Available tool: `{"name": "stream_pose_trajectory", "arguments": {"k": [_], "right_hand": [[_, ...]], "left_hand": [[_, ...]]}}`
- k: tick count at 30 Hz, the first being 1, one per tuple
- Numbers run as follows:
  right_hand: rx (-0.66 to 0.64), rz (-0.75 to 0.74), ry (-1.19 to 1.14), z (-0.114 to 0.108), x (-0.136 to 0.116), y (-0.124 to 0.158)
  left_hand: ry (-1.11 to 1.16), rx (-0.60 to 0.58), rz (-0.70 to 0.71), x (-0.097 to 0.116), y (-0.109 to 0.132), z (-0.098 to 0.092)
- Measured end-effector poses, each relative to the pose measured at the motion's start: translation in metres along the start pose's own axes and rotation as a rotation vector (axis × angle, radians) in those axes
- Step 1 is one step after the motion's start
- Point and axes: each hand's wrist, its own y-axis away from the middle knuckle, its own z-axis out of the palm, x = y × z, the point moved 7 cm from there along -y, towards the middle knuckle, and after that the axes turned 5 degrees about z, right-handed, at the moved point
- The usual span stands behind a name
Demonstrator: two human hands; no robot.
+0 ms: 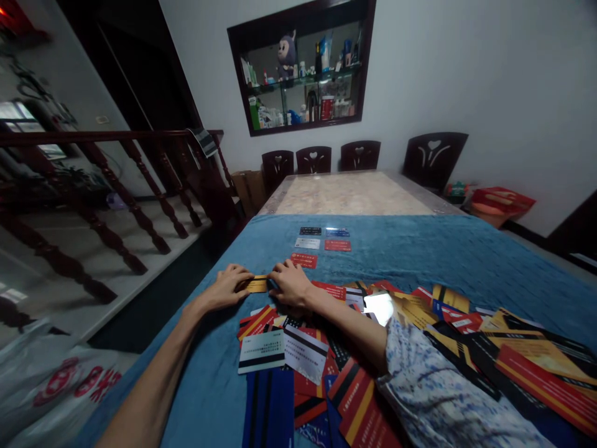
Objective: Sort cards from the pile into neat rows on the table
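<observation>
One held card (257, 285), five cards (337, 245) beyond

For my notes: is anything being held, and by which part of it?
A yellow card: the left hand has its left end, the right hand its right end. Whether it is lifted cannot be told.

Between the left grip (229, 289) and the right grip (291, 284), a golden-yellow card (257, 285) is noted. Beyond the grips, a near red card (308, 259), silver-white card (306, 244), far red card (337, 245), black card (310, 231) and blue card (337, 233) are recorded. Nearer side: pale grey-green card (261, 356) and white card (302, 361), both black-striped; dark blue card (275, 414), black-striped. Sleeve (429, 373) behind the right grip: pale, blue-speckled. Cloth (396, 242) beneath both grips: blue. Beige mottling is observed on the surface (345, 193) farther off.
</observation>
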Motion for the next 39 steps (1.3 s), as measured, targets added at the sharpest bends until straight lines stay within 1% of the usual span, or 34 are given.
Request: {"name": "stream_pose_trajectory", "arguments": {"k": [4,8,13,18,22,27,33,36,39], "right_hand": [[-0.003,0.004,-0.037,0.004,0.003,0.0],[0.012,-0.003,-0.059,0.007,0.004,0.001],[0.049,-0.012,-0.123,0.005,0.005,0.002],[0.066,0.051,-0.176,-0.001,0.009,0.002],[0.083,0.111,-0.161,-0.004,0.012,0.003],[0.105,0.132,-0.162,-0.002,0.014,0.003],[0.089,0.143,-0.165,-0.001,0.016,0.003],[0.11,0.159,-0.199,-0.004,0.018,0.003],[0.165,0.181,-0.265,-0.007,0.024,0.003]], "left_hand": [[0.014,0.022,0.063,0.007,0.001,0.003],[0.05,0.07,0.105,0.011,0.002,0.004],[0.17,0.1,0.148,0.015,0.002,0.0],[0.294,0.171,0.128,0.017,0.003,-0.007],[0.326,0.208,0.086,0.016,0.002,-0.007],[0.328,0.223,0.038,0.011,0.0,-0.005],[0.278,0.228,0.066,0.01,-0.002,-0.005],[0.308,0.279,0.038,0.006,-0.003,-0.004],[0.367,0.351,-0.022,-0.003,-0.003,-0.003]]}}
